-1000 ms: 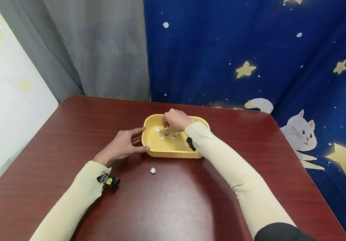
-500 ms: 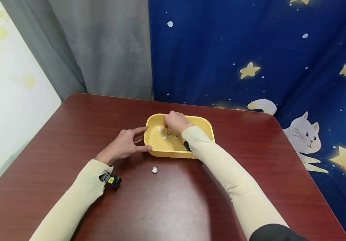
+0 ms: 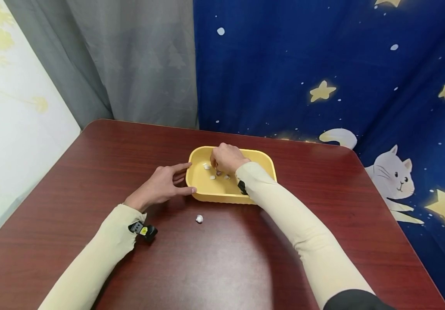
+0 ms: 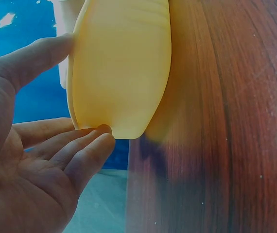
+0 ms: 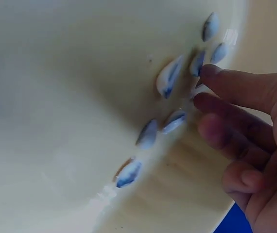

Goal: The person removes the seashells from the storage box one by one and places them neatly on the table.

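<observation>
In the head view a yellow tray (image 3: 216, 198) lies on the table with several small seashells (image 3: 206, 166) inside. My left hand (image 3: 161, 185) spans the tray's left end, thumb and fingers mostly straight and touching its side. The left wrist view shows the same fingertips (image 4: 102, 141) against the yellow wall. My right hand (image 3: 228, 158) is inside the tray. In the right wrist view its thumb and index finger pinch a small shell (image 5: 199, 87), mostly hidden by the fingers. Around it lie other bluish-white shells (image 5: 169, 77). One more shell (image 3: 199, 219) sits on the table in front of the tray.
The reddish-brown wooden table (image 3: 160, 271) runs back to a grey curtain (image 3: 148, 64) and a blue curtain (image 3: 261, 77) with stars and a cat. A white patterned surface (image 3: 20, 99) stands at the left.
The head view has shifted slightly, moving the scene a little right. My right hand has lowered a bit among the shells. My left hand keeps its place on the tray.
</observation>
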